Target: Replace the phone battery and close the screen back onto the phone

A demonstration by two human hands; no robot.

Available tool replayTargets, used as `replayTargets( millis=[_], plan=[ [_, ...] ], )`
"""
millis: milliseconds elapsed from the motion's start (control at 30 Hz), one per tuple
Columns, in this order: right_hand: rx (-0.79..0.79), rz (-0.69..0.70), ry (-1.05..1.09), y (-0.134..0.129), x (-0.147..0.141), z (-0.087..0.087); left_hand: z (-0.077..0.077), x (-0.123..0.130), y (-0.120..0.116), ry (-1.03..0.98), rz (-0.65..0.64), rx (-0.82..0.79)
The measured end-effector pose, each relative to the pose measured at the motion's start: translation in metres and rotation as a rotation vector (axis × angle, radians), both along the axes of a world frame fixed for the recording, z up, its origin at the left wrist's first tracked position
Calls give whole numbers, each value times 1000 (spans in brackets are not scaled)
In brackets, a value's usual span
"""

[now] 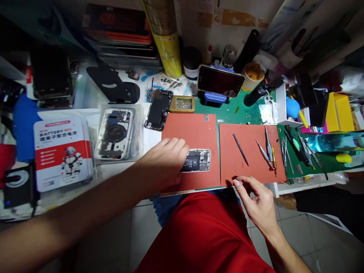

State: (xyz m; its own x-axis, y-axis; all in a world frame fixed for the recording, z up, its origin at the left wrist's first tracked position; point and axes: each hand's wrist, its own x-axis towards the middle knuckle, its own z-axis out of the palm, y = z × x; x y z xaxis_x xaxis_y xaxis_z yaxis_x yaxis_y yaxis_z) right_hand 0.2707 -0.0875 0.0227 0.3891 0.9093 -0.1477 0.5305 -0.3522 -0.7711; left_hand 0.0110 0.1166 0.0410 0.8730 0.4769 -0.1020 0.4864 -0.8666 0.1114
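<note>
An opened phone body (205, 160) with its battery (192, 163) and inner boards showing lies on the left orange-brown mat (193, 132). My left hand (167, 161) is over the phone's left end, its fingers curled. What those fingers grip, if anything, is hidden under the hand. At the front edge of the right orange-brown mat (227, 151), my right hand (254, 199) has thumb and forefinger close together. Whatever is between these fingertips is too small to make out. A thin black stick tool (240, 149) lies on that mat, beyond my right hand.
Several screwdrivers (269, 144) and tweezers (283, 151) lie at the right. A detached phone screen (159, 110) and a metal tin (182, 104) sit behind the left mat. A propped phone (220, 81) stands at the back. Left are another phone housing (115, 132) and a battery box (62, 151).
</note>
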Motion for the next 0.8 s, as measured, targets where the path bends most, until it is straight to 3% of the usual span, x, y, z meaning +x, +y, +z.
replayTargets(
  millis=[100, 233, 333, 433, 800],
  plan=[
    [-29, -17, 160, 7, -12, -5, -13, -11, -28, -54, 197, -34],
    [-12, -33, 376, 19, -30, -9, -31, -14, -64, -247, 341, 18],
    [-17, -73, 571, 27, -41, -10, -36, -13, -81, -336, 423, 11],
    [-56, -99, 701, 31, -49, -11, -38, -11, -91, -409, 466, -3],
    [-48, -176, 789, 33, -59, -11, -48, -14, -105, -539, 596, -66]
  ],
)
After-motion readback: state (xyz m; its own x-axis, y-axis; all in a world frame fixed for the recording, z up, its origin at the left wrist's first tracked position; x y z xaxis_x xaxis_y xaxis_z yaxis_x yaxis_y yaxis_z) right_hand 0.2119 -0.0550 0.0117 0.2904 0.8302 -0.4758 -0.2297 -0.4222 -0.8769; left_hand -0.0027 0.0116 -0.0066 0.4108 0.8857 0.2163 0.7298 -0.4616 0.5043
